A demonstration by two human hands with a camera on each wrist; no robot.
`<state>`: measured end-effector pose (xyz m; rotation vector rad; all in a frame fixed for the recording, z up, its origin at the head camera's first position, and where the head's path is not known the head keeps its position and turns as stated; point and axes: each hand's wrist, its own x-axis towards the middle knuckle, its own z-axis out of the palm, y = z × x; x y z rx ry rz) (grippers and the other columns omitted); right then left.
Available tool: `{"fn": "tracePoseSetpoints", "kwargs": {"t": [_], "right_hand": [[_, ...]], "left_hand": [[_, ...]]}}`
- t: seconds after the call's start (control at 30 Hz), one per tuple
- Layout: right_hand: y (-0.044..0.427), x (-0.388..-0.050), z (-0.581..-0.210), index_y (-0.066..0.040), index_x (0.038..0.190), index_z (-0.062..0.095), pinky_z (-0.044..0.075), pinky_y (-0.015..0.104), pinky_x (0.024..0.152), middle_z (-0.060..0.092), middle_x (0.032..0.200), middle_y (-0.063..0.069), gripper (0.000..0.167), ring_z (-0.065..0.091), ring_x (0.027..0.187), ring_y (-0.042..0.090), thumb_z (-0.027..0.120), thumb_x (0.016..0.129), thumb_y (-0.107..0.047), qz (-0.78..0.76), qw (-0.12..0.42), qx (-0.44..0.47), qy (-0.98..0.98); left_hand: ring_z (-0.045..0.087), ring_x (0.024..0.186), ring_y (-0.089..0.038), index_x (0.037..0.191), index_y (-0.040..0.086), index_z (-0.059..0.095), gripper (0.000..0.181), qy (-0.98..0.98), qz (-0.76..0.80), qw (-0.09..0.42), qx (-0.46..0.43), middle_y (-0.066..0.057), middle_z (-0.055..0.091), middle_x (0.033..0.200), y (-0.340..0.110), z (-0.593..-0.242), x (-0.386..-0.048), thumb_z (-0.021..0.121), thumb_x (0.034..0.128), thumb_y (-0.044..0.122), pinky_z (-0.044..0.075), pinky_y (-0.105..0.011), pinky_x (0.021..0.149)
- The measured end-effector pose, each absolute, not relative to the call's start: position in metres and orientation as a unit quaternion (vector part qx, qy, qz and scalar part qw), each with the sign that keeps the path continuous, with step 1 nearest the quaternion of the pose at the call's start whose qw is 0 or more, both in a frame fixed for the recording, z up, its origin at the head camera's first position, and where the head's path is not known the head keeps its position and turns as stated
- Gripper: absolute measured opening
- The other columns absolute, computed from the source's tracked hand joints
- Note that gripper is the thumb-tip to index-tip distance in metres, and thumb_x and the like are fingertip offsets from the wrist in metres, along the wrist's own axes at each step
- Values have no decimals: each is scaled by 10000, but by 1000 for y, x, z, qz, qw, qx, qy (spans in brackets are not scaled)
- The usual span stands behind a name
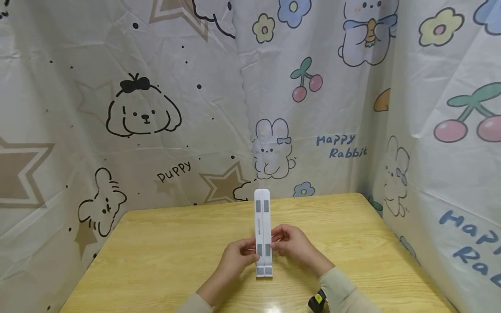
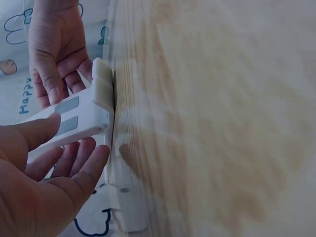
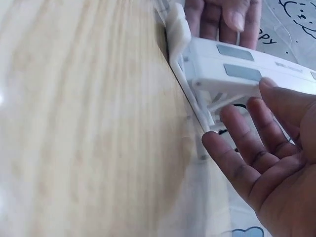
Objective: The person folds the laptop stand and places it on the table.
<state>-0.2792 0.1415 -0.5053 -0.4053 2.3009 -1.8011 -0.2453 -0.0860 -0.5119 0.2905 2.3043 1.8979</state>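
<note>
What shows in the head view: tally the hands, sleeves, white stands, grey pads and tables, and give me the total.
Hands: 2 (left hand, right hand)
Sleeves: 2 (left sleeve, right sleeve)
White stand: 1
Grey pads: 6
Table: 1
Total: 12

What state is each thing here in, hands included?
White folding stand: tilted upward, its two bars side by side, struts showing underneath; whether they are fully unfolded, I cannot tell.
Left hand: holding the stand's left edge, thumb against it.
Right hand: holding the stand's right edge, thumb against it.
Wooden table: flat, catching some light.
Printed curtain: hanging, creased.
Black device: by the right cuff, partly cut off.
</note>
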Motion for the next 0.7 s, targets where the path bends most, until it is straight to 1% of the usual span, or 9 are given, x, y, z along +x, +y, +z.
{"fn": "tracePoseSetpoints", "kwargs": {"t": [0.07,0.2,0.3,0.37,0.53,0.63,0.7], "right_hand": [[147,-283,-501,9,1219,628,622,411,753,687,1066,174,350,673,875,200,769,912,-84,-601,97,-149,779],[158,-293,-489,48,1319,574,627,419,786,673,1136,230,451,697,918,221,755,926,-83,-601,100,-170,775],[164,-300,-479,40,1336,567,628,413,796,671,1157,224,471,698,931,213,758,928,-97,-596,92,-178,778],[168,-304,-471,10,1334,579,627,400,806,667,1170,214,461,692,947,208,761,930,-114,-590,83,-183,782],[175,-314,-459,-38,1352,591,606,341,857,657,1235,193,448,676,1041,247,749,942,-124,-568,60,-203,795],[180,-321,-450,-83,1377,588,592,354,918,653,1294,158,465,662,1120,279,750,945,-147,-557,47,-212,801],[183,-324,-444,-110,1391,588,585,384,955,650,1329,124,488,651,1172,303,760,939,-174,-552,41,-217,804]], "left_hand": [[706,1027,-271,1352,-52,620,529,778,612,84,110,-163,729,1164,-87,-510,-242,781,848,-46,616,-317,856],[686,1104,-331,1433,-51,545,645,798,579,99,136,-178,704,1237,-89,-507,-232,789,835,-45,610,-375,894],[670,1136,-355,1456,-67,505,706,797,578,103,142,-190,690,1250,-89,-506,-227,799,814,-58,602,-398,918],[667,1149,-362,1457,-70,501,720,797,578,104,141,-194,689,1253,-90,-507,-225,806,804,-59,600,-404,924],[648,1206,-365,1458,-68,500,747,806,563,101,151,-215,682,1287,-88,-511,-221,819,783,-63,552,-458,1002],[616,1265,-360,1478,-69,468,799,818,546,93,155,-220,643,1357,-86,-513,-217,833,768,-56,508,-458,1054],[592,1301,-361,1491,-73,444,834,825,538,88,150,-222,609,1404,-84,-515,-213,842,759,-55,485,-447,1075]]}}
